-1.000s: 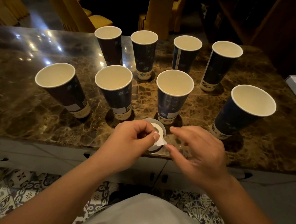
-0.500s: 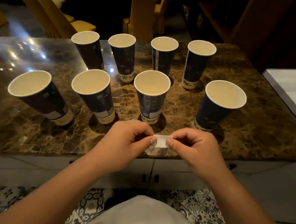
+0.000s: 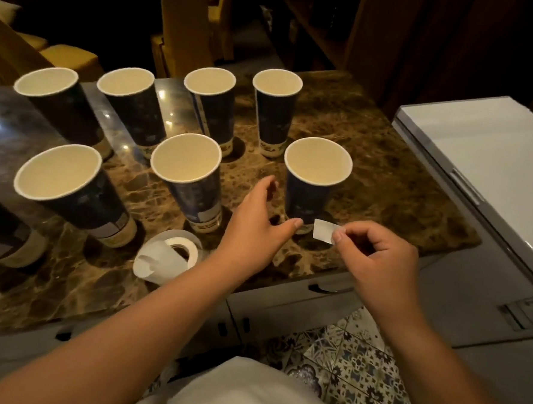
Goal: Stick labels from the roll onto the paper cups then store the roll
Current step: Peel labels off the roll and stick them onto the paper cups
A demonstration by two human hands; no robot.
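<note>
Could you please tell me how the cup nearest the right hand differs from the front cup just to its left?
The right front cup shows no white label on the side we see, while the middle front cup carries a pale label patch near its base. The left hand reaches around the right front cup; nothing touches the middle front cup. The label roll lies nearer the middle front cup. Both are dark blue, upright and empty.

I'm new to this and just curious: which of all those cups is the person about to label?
Probably the front-row cup furthest right. The open left hand reaches beside its base, and the right hand pinches a peeled label close to it. The other cups stand farther off.
</note>
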